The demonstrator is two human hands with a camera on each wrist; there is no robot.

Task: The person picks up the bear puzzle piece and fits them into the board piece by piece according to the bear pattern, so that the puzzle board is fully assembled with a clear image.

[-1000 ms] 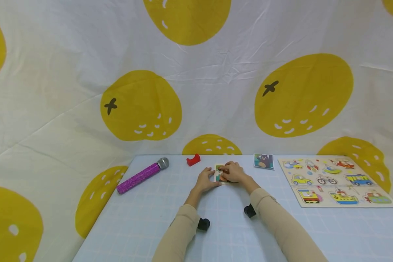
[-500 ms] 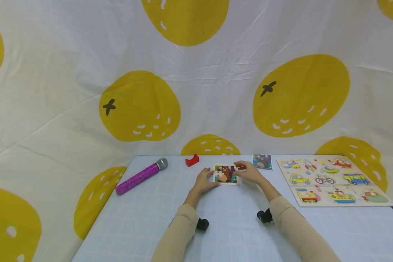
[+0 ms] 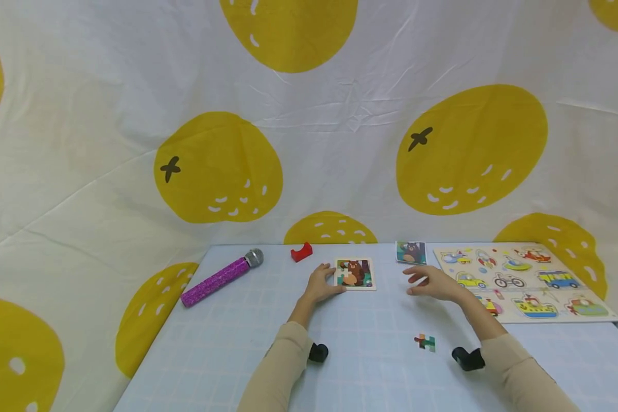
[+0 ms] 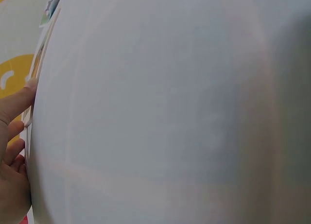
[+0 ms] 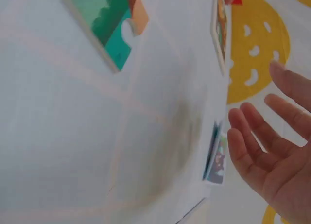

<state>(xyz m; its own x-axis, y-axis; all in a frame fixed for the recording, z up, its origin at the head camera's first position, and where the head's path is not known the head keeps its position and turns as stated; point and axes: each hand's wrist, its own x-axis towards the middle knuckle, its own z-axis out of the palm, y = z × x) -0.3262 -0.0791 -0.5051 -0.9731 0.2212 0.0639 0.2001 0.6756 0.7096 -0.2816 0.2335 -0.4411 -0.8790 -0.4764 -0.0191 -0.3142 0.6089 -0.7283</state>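
Note:
My left hand point(image 3: 319, 284) grips the left side of a small bear jigsaw puzzle point(image 3: 359, 274) in a pale frame. Its thumb lies at the frame's near left corner, as the thumb point(image 4: 22, 97) in the left wrist view also shows. To the right of the puzzle, my right hand point(image 3: 435, 283) is over the table with fingers loosely bent and nothing in them. Nearer me, below that hand, lies a loose jigsaw piece point(image 3: 426, 343) in green, teal and brown; the same piece point(image 5: 109, 27) shows large in the right wrist view.
A bear picture card point(image 3: 411, 252) lies at the back, right of the puzzle. The vehicle puzzle board point(image 3: 530, 280) takes up the right side, partly behind my right forearm. A red curved block point(image 3: 301, 252) and a purple glittery microphone point(image 3: 224, 277) lie to the left.
My right hand has left the puzzle and moved right and slightly nearer me. The loose piece, hidden earlier by my right arm, now shows. My left hand has stayed at the puzzle.

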